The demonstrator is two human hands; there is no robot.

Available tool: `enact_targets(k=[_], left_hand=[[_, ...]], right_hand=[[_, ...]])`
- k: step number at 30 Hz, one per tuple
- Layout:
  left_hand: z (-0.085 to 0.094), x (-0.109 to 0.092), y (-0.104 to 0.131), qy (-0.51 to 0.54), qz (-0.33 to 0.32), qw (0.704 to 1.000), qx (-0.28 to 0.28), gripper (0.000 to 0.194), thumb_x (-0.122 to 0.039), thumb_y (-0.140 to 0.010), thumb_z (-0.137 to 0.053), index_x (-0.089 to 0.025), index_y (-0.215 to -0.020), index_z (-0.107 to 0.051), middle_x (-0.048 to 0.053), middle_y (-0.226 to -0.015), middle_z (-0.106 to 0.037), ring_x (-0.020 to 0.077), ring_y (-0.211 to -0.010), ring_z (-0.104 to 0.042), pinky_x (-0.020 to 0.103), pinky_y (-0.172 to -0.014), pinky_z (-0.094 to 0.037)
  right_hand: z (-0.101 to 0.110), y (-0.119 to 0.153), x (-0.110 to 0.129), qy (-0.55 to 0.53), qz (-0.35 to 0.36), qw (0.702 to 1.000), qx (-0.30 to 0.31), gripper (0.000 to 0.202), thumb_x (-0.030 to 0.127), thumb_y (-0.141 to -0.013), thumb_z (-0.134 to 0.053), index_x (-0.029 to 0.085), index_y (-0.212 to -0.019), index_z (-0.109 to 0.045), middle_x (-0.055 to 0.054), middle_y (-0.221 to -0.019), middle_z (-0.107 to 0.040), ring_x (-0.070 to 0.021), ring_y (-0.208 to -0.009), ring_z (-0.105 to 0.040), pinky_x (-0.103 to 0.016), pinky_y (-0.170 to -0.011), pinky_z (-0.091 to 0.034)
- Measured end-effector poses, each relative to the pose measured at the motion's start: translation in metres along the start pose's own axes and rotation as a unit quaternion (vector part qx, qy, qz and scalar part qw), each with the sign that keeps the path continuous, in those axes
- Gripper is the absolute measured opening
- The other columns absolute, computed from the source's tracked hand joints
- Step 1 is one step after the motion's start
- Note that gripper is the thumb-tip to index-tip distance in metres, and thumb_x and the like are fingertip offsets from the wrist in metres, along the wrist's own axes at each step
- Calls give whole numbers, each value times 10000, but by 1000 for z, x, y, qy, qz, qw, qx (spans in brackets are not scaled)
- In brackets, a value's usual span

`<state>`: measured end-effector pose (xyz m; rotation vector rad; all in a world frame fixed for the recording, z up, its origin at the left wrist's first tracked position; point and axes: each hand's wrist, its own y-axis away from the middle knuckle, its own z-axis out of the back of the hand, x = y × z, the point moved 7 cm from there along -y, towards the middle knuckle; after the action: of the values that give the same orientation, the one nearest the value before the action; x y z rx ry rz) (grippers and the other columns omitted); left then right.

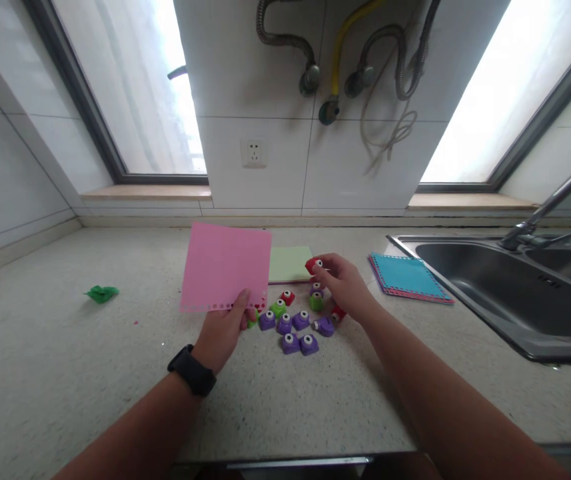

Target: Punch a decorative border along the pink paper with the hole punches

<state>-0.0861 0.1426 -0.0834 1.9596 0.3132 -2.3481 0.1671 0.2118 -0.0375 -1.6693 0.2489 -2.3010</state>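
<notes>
My left hand grips a pink sheet of paper by its lower edge, thumb on the front. Small punched shapes run along that edge and part of the right side. My right hand pinches a small red craft punch with a white button, held to the right of the sheet and apart from it. Below and between the hands several purple craft punches sit on the counter, with a green punch and another red punch among them. Behind them lies a pale green paper stack, partly covered by the pink sheet.
A stack of punched paper with a blue top sheet lies right of my right hand, beside the steel sink and faucet. A crumpled green scrap rests at left. The tiled wall with a socket bounds the counter behind.
</notes>
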Motion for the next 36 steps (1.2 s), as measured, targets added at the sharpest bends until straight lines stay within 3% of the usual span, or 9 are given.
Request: enact_targets(k=[5,9,14,19,24,31,36], left_hand=[[-3,5,3,-42,7,999,24,567,-643,-890,-520,-186,-576,-637,-10,-528,-530,148,-546,-495,275,-587,-384],[-6,8,6,-82,8,995,47,546,-632,-889,-523,-203,-569,-633,4,-583,-591,177,-610,-554,298,-657,-419],[-9,4,11,-140,11,988,70,563,-653,-906,-459,-221,-591,-635,8,-649,-634,200,-682,-597,321,-742,-439],[-10,-2,14,-198,7,977,73,550,-641,-920,-411,-235,-634,-648,1,-651,-619,217,-707,-624,341,-804,-446],[-11,0,16,-226,27,970,83,506,-617,-920,-415,-240,-681,-651,18,-652,-616,238,-707,-623,334,-713,-445],[-15,-3,17,-225,26,970,90,484,-606,-904,-443,-238,-677,-660,36,-621,-588,250,-682,-610,318,-628,-445],[-15,-11,20,-229,13,971,60,556,-663,-901,-399,-239,-630,-634,51,-616,-592,253,-670,-601,322,-615,-441]], right_hand=[[0,0,0,-212,-5,977,1,326,390,-812,-746,202,-1028,-590,-64,-1041,-685,-168,-814,-713,-366,-800,-552],[1,1,3,-292,5,957,1,304,361,-817,-759,208,-989,-560,-23,-974,-664,-165,-823,-714,-372,-841,-543],[6,7,19,-297,41,954,-14,389,300,-755,-815,234,-996,-516,8,-958,-660,-143,-830,-707,-316,-797,-543],[8,18,43,-253,110,961,-3,433,267,-705,-846,232,-1053,-590,-18,-926,-679,-153,-851,-670,-340,-817,-559],[11,31,62,-251,203,946,-14,386,214,-706,-852,239,-1005,-608,-7,-904,-658,-146,-845,-647,-331,-815,-563],[8,36,67,-256,199,946,-4,375,214,-702,-856,219,-982,-609,-19,-929,-664,-148,-831,-651,-340,-802,-578],[6,36,66,-262,186,947,3,373,211,-696,-861,208,-982,-621,-17,-909,-660,-144,-819,-656,-333,-794,-578]])
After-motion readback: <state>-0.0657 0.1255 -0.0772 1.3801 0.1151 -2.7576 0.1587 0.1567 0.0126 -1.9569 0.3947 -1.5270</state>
